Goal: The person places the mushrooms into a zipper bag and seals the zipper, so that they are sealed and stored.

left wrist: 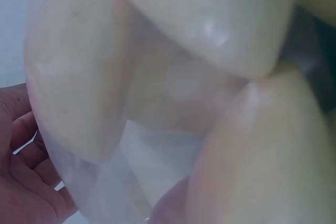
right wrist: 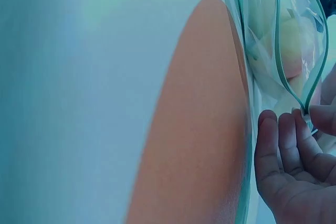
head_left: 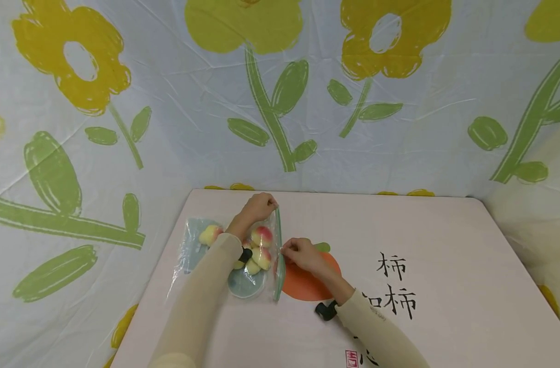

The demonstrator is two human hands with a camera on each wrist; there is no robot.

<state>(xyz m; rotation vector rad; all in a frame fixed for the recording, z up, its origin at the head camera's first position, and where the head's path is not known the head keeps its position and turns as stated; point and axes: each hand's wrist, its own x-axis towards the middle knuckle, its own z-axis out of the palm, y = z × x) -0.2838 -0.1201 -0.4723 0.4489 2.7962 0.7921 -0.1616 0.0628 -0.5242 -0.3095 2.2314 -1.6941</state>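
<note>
A transparent zip bag [head_left: 270,290] lies on the table with its green zip edge [head_left: 278,291] towards the right. Several yellow and pink toy peaches [head_left: 261,236] are inside it; close up, they fill the left wrist view. My left hand [head_left: 258,206] pinches the far end of the zip edge, its forearm passing over the bag. Near the middle of that edge, my right hand [head_left: 303,254] pinches the zip between thumb and fingers. In the right wrist view, the zip's two green strips [right wrist: 278,40] spread apart beyond the right hand [right wrist: 299,182] and meet at its fingertips.
Pale blue patches [head_left: 246,286] show at the bag, one of them round. The pink tabletop [head_left: 445,230] bears an orange persimmon print [head_left: 307,286] and black characters [head_left: 392,266]. Behind it hangs a white cloth [head_left: 179,102] with yellow flowers.
</note>
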